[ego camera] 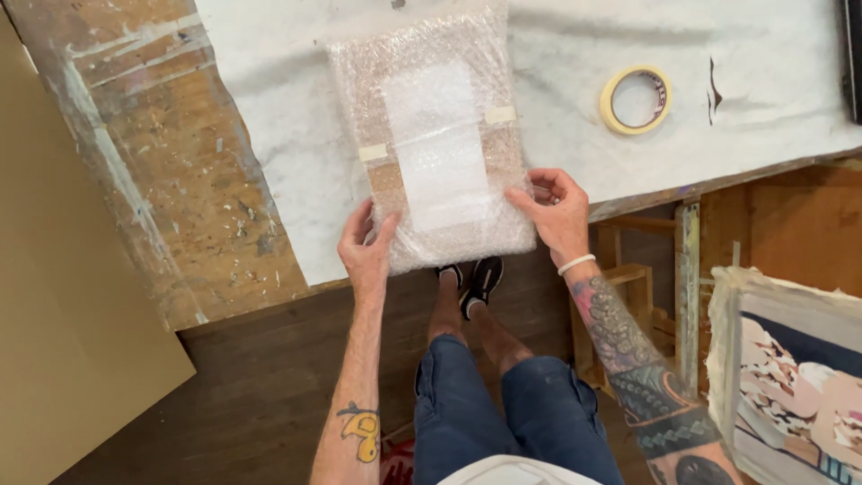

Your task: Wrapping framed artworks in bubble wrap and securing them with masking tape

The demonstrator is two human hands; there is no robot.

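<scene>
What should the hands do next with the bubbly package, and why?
Probably slide the bubble-wrapped package further onto the table. Its near end hangs over the edge, with the left hand and right hand at its corners.

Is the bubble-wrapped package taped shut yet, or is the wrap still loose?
Taped shut on the visible face: two tape strips hold the wrap's flap on the bubble-wrapped package. The near end under the left hand and right hand cannot be told.

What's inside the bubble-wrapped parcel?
Through the bubble wrap parcel only a flat rectangular brownish shape shows, with a pale patch in the middle; what it is stays hidden. Two tape strips hold the wrap. Left hand and right hand grip its near corners.
</scene>
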